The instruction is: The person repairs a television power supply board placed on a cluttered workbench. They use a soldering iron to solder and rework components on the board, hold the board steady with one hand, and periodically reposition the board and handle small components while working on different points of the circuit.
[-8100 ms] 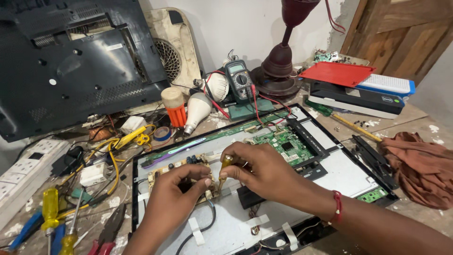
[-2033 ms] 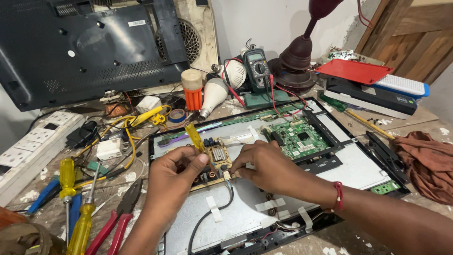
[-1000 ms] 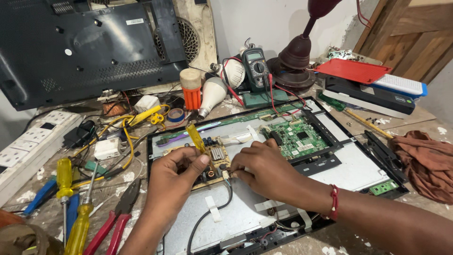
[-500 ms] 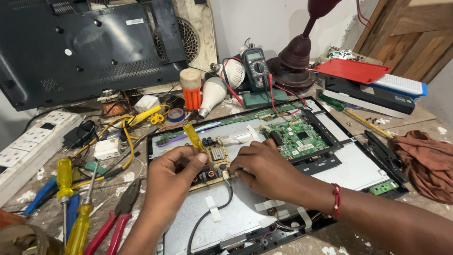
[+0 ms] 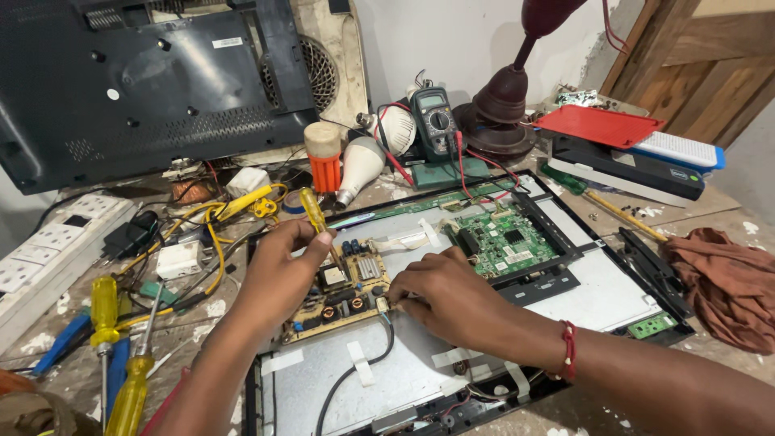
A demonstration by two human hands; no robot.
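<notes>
An opened flat-screen chassis [image 5: 581, 299] lies on the workbench with a tan power board [image 5: 343, 295] at its left and a green main board [image 5: 504, 241] at its middle. My left hand [image 5: 278, 270] holds a yellow-handled screwdriver [image 5: 313, 211] upright, its tip down on the power board. My right hand [image 5: 440, 295] rests on the chassis, fingertips pinching at the right edge of the power board where a black cable [image 5: 355, 375] leaves it. A red thread is tied around my right wrist.
A black TV back cover [image 5: 153, 89] leans at the rear left. Behind the chassis stand a multimeter [image 5: 434, 121], bulbs [image 5: 362, 165], an orange cylinder [image 5: 324, 157] and a lamp base [image 5: 500, 109]. Yellow screwdrivers [image 5: 121, 355] and a power strip [image 5: 48, 250] lie left; brown cloth [image 5: 726, 282] right.
Since eight seconds ago my left hand has picked up the yellow screwdriver. Over the last second both hands stay on the power board, with the screwdriver tilted slightly more upright.
</notes>
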